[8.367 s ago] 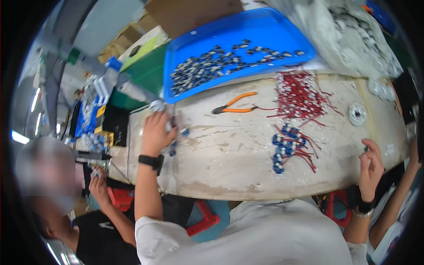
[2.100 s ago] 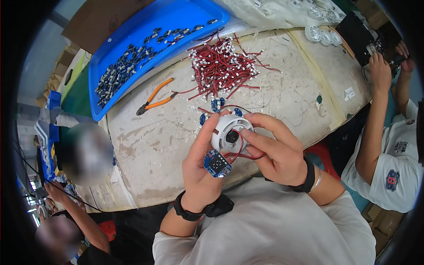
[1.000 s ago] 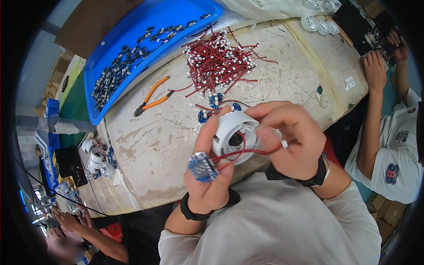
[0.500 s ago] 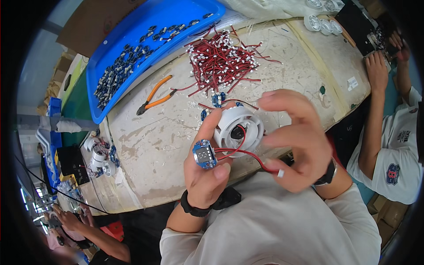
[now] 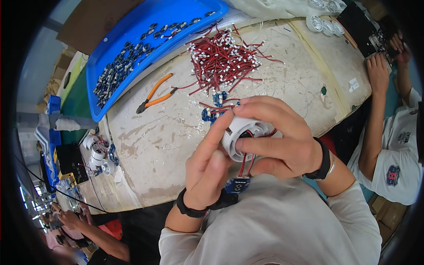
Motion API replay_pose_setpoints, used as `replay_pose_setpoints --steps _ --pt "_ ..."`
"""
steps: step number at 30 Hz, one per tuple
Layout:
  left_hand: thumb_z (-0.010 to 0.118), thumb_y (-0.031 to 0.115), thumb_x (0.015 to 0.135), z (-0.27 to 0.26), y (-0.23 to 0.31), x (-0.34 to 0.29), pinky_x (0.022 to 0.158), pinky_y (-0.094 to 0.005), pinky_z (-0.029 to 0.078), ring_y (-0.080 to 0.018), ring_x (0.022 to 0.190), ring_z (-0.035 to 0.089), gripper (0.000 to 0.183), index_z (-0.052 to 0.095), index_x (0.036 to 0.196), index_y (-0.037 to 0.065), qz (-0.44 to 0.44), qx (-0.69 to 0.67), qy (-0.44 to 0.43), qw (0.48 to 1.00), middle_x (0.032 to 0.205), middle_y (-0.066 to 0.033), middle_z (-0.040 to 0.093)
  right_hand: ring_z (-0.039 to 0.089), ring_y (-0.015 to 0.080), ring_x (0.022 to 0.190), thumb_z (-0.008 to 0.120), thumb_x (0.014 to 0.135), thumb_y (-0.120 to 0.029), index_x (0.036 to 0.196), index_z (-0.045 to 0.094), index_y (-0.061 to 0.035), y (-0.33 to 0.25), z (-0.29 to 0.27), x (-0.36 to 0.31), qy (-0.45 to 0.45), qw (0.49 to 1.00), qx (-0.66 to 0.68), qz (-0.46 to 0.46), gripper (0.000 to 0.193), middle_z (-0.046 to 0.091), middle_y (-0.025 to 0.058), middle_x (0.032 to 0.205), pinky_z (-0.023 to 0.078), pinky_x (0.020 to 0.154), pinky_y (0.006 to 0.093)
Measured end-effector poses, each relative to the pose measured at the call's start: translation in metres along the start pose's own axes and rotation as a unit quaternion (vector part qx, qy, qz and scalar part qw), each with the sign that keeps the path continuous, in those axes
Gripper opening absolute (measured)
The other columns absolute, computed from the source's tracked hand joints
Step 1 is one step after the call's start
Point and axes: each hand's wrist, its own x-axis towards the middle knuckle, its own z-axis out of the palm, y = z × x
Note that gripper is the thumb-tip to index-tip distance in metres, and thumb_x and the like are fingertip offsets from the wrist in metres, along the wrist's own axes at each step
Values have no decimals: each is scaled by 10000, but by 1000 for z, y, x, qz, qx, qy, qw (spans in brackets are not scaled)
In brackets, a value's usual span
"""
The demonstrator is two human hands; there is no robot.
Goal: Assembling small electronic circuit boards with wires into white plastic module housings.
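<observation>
Above the bench's [image 5: 150, 145] near edge, gripping white housing [image 5: 238, 123]

Clasping its left side with left hand [image 5: 204, 179], upper rim and opening with right hand [image 5: 285, 145]. With blue circuit board [image 5: 237, 185] just below, on red and black wires [image 5: 242, 168]. Farther across, with orange-handled pliers [image 5: 160, 100] near heap of red leads [image 5: 223, 62].

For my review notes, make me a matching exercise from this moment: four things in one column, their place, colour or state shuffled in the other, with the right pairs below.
Things
1. Pliers
2. Tray
3. Wire pile
4. Housing

Descriptions
A. Red, with many white ends
B. White and round, held by the left hand and right hand
C. Blue, with many small parts in it
D. Orange-handled, lying on the table

Right pairs
1-D, 2-C, 3-A, 4-B
</observation>
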Motion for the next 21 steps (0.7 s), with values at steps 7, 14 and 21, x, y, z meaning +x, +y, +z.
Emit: replay_pose_setpoints --steps 7,14,21 --pt "441 153 899 -11 -4 0 911 -275 354 -168 1096 447 443 329 1278 -48 -81 -15 -43 996 1254 -139 426 520 335 954 745 606 -232 870 644 -63 7 0 -12 -55 998 21 -9 330 498 168 1076 458 779 390" --pt "440 148 900 -12 -13 -1 866 -259 389 -148 1058 465 437 330 1281 -36 -37 -88 -51 994 1207 -119 463 519 301 945 721 652 -166 856 633 -49 9 0 -19 -34 983 172 57 251 478 175 1112 447 771 355" --pt "469 177 880 -8 -10 -1 930 -358 373 -243 1108 463 471 332 1255 -74 -15 10 -2 1000 1216 -173 447 507 275 966 654 710 -73 855 598 -12 -1 8 -12 -12 981 134 138 167 452 196 1143 439 766 351"
